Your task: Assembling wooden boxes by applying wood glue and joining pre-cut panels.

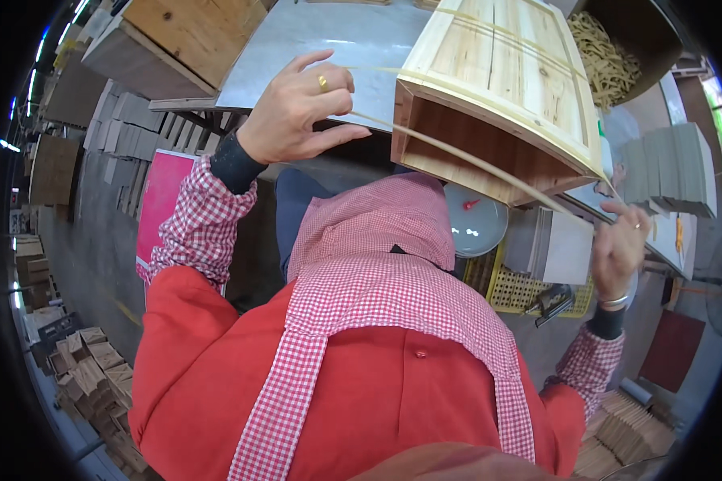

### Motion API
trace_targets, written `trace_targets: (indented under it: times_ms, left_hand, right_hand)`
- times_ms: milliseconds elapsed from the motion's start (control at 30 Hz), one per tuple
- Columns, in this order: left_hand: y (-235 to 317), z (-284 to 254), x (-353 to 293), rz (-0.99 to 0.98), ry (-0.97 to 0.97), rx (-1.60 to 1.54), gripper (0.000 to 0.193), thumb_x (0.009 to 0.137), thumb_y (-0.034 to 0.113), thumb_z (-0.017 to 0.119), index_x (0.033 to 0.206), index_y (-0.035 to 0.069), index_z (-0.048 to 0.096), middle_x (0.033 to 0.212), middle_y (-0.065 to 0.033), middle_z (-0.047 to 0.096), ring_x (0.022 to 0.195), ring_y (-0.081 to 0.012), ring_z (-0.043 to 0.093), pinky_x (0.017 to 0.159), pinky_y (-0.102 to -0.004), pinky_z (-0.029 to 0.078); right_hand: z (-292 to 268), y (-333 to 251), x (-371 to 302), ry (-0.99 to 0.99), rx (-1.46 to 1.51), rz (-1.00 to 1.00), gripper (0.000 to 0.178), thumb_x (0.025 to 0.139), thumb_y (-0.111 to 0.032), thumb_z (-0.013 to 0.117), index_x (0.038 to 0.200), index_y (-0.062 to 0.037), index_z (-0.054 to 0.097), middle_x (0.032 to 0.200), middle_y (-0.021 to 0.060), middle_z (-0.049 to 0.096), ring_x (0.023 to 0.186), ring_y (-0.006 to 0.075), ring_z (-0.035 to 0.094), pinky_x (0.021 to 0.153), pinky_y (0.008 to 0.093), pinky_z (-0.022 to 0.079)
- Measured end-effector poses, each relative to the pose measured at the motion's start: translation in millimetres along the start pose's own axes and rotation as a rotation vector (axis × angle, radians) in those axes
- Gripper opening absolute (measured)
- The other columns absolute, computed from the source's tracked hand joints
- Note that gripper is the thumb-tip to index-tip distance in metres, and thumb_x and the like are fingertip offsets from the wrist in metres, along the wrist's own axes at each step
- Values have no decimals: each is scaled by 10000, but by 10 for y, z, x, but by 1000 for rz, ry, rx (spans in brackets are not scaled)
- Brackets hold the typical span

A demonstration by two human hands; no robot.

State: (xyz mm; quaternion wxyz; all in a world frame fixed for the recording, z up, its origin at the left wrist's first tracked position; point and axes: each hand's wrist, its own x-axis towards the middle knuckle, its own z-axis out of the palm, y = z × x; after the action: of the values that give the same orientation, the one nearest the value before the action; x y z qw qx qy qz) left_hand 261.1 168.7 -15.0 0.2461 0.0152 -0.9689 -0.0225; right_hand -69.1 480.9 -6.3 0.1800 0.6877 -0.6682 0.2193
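A pale wooden box [505,88] lies on the table before me, its open end toward me and its inside dark. One tan rubber band [473,159] is stretched wide across that open end. My left hand [313,100], with a ring on one finger, has curled fingers hooked in the band's left end, off the box's left side. Past the box's near right corner, my right hand [620,244] grips the band's other end; its fingers are a little blurred. More bands run across the upper face of the box.
A dark bin of loose rubber bands [602,56] stands beyond the box at right. Stacked grey boards [670,170] sit beside it. Under the box are a round blue-grey stool [477,220] and a yellow crate [529,301]. A large wooden case [176,40] stands at far left.
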Motion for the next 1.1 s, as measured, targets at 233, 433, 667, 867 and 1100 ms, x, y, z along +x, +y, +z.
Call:
trace_targets:
  times_ms: [233, 433, 667, 867, 1100]
  left_hand:
    - [-48, 720, -279, 17, -124, 84, 235, 786, 277, 709, 906, 110, 595, 1033, -32, 574, 1211, -208, 482, 1082, -482, 301]
    - [22, 1267, -595, -43, -241, 193, 368, 813, 286, 667, 1146, 144, 599, 1239, -34, 528, 1339, -224, 347, 1114, -514, 222]
    - [-28, 1345, -598, -42, -328, 265, 428, 825, 275, 646, 1227, 146, 572, 1336, -51, 493, 1347, -242, 338, 1106, -517, 237]
    - [-8, 964, -392, 80, -251, 3, 342, 857, 105, 585, 1193, 43, 584, 1266, -143, 550, 1254, -283, 466, 1023, -481, 372]
    - [-761, 793, 836, -996, 318, -1197, 444, 936, 360, 543, 1196, 0, 567, 1162, -101, 613, 1029, -217, 605, 860, -367, 466]
  right_hand:
    - [736, 6, -289, -47, -49, -5, 109, 728, -59, 663, 663, -48, 577, 958, 63, 635, 1187, 289, 524, 1017, 478, 328]
    - [1249, 182, -614, -83, -111, -49, 115, 721, -107, 696, 689, -65, 594, 1051, 69, 622, 1159, 320, 477, 1016, 498, 325]
    - [1416, 324, -583, -64, -269, -31, 104, 713, -127, 706, 718, -72, 617, 1049, 82, 617, 1132, 332, 478, 1026, 509, 313]
    - [876, -45, -379, 145, 156, -56, 271, 788, -56, 625, 1056, -24, 642, 960, 128, 651, 924, 287, 625, 852, 426, 486]
    - [715, 692, 776, 157, 568, 538, 334, 965, -219, 441, 1113, 51, 569, 871, 151, 645, 668, 175, 592, 633, 277, 469]
